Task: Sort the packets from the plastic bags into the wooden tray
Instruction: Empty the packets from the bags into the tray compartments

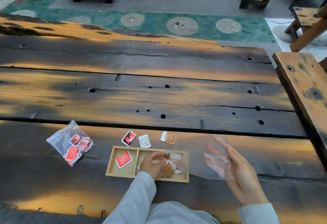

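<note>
Pinches brown packet (pixel 167 155) in left hand (pixel 153 166) fingers over wooden tray (pixel 123 147) to join brown ones there, right hand (pixel 237 170) fingers spread, propping clear plastic bag (pixel 194 161) open above worktop.

Head-worn view looks forward and down, close over the table (pixel 159 99).

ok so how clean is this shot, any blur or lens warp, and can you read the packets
Head view: the wide-angle lens bows the table planks near the frame edges. Head view: patchy warm light leaves orange streaks among dark areas on the wood. Head view: the right hand looks hazy and blurred through the clear bag. Head view: the print is too small to read, even on the brown packet that the left hand pinches over the wooden tray.
</note>
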Tool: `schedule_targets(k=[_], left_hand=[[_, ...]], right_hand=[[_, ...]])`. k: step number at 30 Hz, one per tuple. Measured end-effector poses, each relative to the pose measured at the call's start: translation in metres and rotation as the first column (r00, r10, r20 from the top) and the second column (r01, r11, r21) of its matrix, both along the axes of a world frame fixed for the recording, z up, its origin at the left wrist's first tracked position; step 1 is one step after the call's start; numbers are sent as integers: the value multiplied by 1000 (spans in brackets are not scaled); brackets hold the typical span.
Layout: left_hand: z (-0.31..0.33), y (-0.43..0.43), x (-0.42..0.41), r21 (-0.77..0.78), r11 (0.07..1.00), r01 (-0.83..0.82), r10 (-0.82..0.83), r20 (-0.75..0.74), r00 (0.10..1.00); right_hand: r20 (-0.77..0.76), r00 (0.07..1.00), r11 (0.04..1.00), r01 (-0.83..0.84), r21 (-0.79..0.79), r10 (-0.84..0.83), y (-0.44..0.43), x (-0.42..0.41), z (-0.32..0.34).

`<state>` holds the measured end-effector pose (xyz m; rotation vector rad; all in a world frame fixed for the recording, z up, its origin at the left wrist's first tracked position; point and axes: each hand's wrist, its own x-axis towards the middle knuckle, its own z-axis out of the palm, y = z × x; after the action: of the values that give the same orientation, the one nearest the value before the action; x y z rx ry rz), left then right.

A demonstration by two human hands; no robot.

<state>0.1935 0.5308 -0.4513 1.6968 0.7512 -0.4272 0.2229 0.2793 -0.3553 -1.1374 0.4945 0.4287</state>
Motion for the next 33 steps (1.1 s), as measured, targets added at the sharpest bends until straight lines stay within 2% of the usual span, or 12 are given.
schedule_targets(k=[2, 5, 10, 13, 15, 21, 25, 27, 28, 30, 31, 33], left_hand=[[0, -2, 6, 183, 976, 114, -115, -5, 993], [-4, -8, 14, 346, 867, 359, -359, -65, 931], [-11, -21, 9, 425, 615, 665, -629, -245, 738], [-14, -24, 8, 476, 489, 731, -686, -308, 659], [-14, -25, 8, 477, 455, 752, -690, -346, 636], [-19, -23, 16, 448, 407, 796, -727, -369, 579], [-2, -14, 10, 496, 532, 686, -645, -287, 708], [8, -9, 9, 492, 663, 564, -554, -183, 812], [14, -8, 10, 415, 782, 465, -462, -115, 879], [37, -9, 14, 47, 988, 144, -141, -60, 988], [46, -9, 15, -202, 978, -46, 26, -101, 995], [57, -3, 16, -614, 749, -249, 164, -193, 968]], right_hand=[[18, 998, 999, 54, 8, -54, -9, 2, 3], [19, 995, 994, 101, 35, -102, -20, 4, 8], [-19, 989, 986, 150, 68, -149, -24, 4, 10], [-38, 987, 982, 162, 93, -159, -19, 2, 9], [-46, 988, 986, 149, 78, -146, -14, 1, 9], [-63, 990, 988, 133, 74, -129, -7, 2, 15], [-78, 984, 974, 169, 153, -158, -2, 2, 16], [-83, 983, 965, 177, 195, -163, 2, 0, 16], [-86, 983, 958, 180, 223, -165, 6, -1, 16], [-99, 982, 943, 182, 280, -160, 13, -3, 19], [-110, 982, 934, 182, 306, -155, 16, -3, 20], [-122, 983, 925, 173, 339, -140, 23, -4, 22]])
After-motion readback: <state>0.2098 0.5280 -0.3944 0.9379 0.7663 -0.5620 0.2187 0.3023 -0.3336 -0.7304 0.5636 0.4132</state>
